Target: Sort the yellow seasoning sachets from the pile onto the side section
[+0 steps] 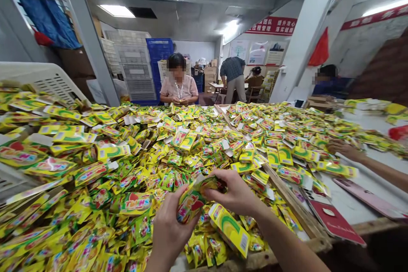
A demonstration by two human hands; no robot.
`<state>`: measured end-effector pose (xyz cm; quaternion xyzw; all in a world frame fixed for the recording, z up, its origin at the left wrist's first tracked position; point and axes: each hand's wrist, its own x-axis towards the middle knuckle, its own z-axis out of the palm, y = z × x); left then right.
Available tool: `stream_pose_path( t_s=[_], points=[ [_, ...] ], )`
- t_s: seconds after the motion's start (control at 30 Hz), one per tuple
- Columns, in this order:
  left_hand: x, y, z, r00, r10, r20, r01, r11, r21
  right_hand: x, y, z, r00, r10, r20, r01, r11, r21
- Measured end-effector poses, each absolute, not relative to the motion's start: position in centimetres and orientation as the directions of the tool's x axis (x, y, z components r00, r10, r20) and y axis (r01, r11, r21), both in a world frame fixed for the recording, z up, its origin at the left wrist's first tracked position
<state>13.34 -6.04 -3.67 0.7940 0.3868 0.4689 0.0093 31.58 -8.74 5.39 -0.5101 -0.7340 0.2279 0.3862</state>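
Note:
In my left hand [170, 225] is a small printed carton [191, 205], yellow and green with red fruit pictures, tilted with its upper end toward my right hand. My right hand [234, 191] is closed at that upper end, its fingers around a small shiny packet [219, 184]; how far the packet sits inside the carton is hidden by the fingers. Just below my right wrist lies another yellow carton [230, 228] with a barcode. Loose yellow-green packets [137, 204] are heaped under and around both hands.
A wooden divider [287, 195] runs along the heap's right side. Beyond it lie a red booklet [334, 219], a pink phone [366, 195] and a co-worker's hand [346, 148]. A white crate [41, 78] leans at left. Across the heap sits a person [179, 87].

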Motion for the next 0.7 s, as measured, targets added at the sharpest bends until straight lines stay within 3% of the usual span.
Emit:
stream_pose_path(
  t_s=[0.1,0.2,0.27,0.4,0.57,0.7],
  points=[
    [12.8,-6.1,-4.4,0.335,0.559,0.759,0.596,-0.749,0.289,31.7,-8.2,4.3,-0.192,0.963,0.189,0.513,0.262,-0.817],
    [12.5,-6.4,-5.2,0.271,0.588,0.762,0.611,-0.717,0.335,31.0,-7.7,2.8,-0.156,0.981,0.118,0.279,0.158,-0.947],
    [12.6,-6.7,-5.7,0.238,0.629,0.740,0.602,-0.694,0.396,30.4,-7.7,2.3,-0.122,0.978,0.171,0.238,0.196,-0.951],
    [12.7,-7.0,-6.3,0.207,0.743,0.636,0.537,-0.630,0.561,29.8,-7.6,2.2,-0.120,0.919,0.375,0.466,0.386,-0.796],
    [13.1,-7.3,-5.6,0.166,0.893,0.418,0.389,-0.449,0.804,29.1,-6.7,1.6,0.024,0.926,0.378,0.438,0.330,-0.836],
    [13.8,-7.6,-4.6,0.043,0.930,0.365,0.328,-0.358,0.874,28.2,-6.6,1.0,0.187,0.854,0.485,0.444,0.367,-0.817]
  ],
)
